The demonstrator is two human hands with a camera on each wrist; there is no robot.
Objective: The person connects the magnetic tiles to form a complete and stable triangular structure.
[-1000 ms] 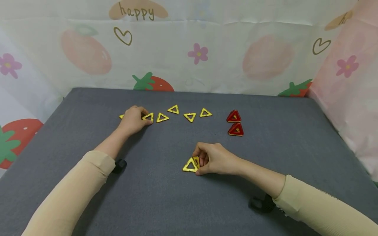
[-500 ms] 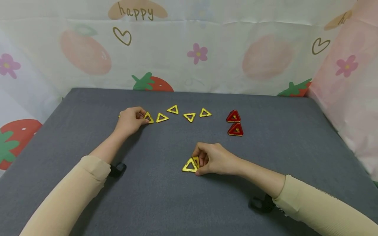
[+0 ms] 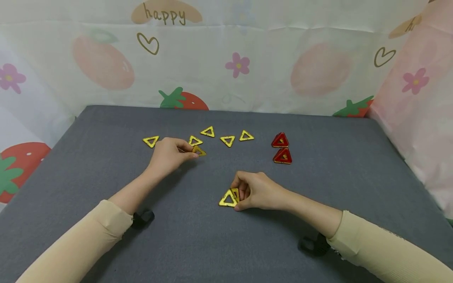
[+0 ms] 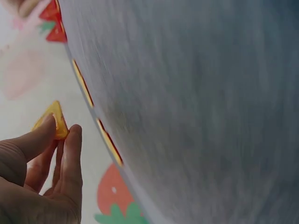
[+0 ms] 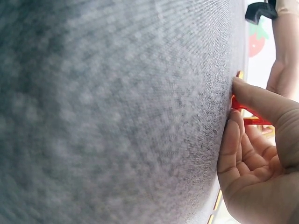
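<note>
My left hand (image 3: pixel 171 153) pinches a yellow triangular frame tile (image 3: pixel 201 152) between thumb and fingers. In the left wrist view this yellow tile (image 4: pixel 59 112) is raised above the table. Nearer the front, my right hand (image 3: pixel 260 190) pinches the right side of two yellow triangular tiles. One, the front tile (image 3: pixel 227 204), leans upright on the table, and the other tile (image 3: pixel 235 191) stands angled behind it, partly hidden by the fingers. In the right wrist view, red inner surfaces of the held tiles (image 5: pixel 236 103) show between thumb and fingertips.
Several yellow triangular tiles lie spread in a loose row at the back, from a left one (image 3: pixel 150 138) to a right one (image 3: pixel 246 138). Two red triangular pieces with yellow edges, a rear one (image 3: pixel 276 142) and a front one (image 3: pixel 277 158), sit at the right. The grey table (image 3: pixel 191 243) meets a printed curtain (image 3: pixel 269 47).
My left hand picked up a yellow tile from the row and moved it right and slightly toward me. The leftmost tile is now uncovered. My right hand and its tiles have stayed in place.
</note>
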